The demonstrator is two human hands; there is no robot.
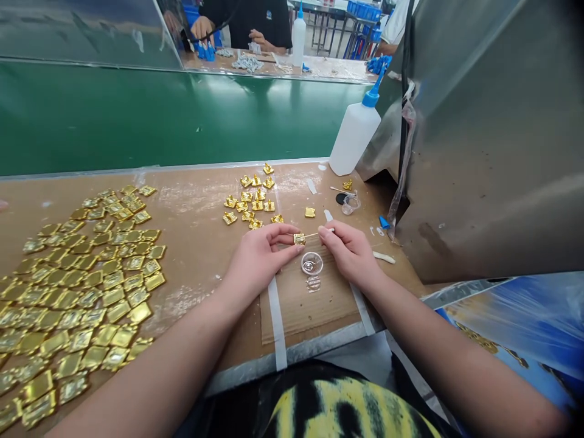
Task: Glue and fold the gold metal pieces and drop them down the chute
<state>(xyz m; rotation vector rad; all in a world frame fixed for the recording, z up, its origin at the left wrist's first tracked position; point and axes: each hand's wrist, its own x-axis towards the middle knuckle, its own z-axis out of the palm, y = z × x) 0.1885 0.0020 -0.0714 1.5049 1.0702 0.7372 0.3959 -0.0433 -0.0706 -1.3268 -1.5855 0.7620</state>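
– holding what with the left hand (261, 252)?

– pinching one small gold piece (298, 239) between thumb and fingertips, just below the centre of the frame.

– and with the right hand (349, 248)?

– gripping a thin stick (312, 234) between thumb and forefinger, right of centre, other fingers curled in. pointing its far end at the gold piece's edge; cannot tell whether touching.

– spread at all, either one?

– no, drawn together on both sides.

– and below the hands?

– see a clear round cup (312, 273) on a cardboard sheet (296, 313), lower centre.

– and farther out?

– note flat gold pieces (113, 280), crowded across the lower left, plus a white bottle (354, 137), upper right.
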